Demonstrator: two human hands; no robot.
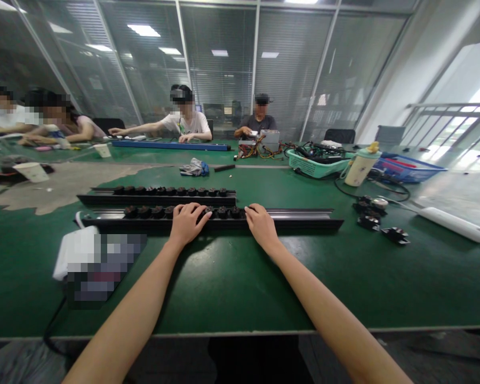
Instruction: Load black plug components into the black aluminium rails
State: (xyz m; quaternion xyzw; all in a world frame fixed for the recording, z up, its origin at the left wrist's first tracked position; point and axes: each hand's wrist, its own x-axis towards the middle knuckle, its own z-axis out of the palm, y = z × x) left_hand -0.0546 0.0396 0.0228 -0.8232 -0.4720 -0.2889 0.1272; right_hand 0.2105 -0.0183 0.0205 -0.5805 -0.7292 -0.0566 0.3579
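A long black rail [300, 220] lies across the green table in front of me, its left half filled with a row of black round sockets [144, 212]. My left hand [187, 223] rests on that row, fingers spread and pressing down on the sockets. My right hand [261, 224] lies on the rail just right of the last socket, fingers curled against it. A second black rail [104, 199] with its own row of sockets lies parallel just behind.
Loose black sockets [396, 234] lie at the right beside a white strip [456, 224]. A green basket of cables [314, 165], a blue tray [410, 169] and a cream bottle [362, 166] stand behind. Several people sit at the far side. A white object [74, 248] lies at the left.
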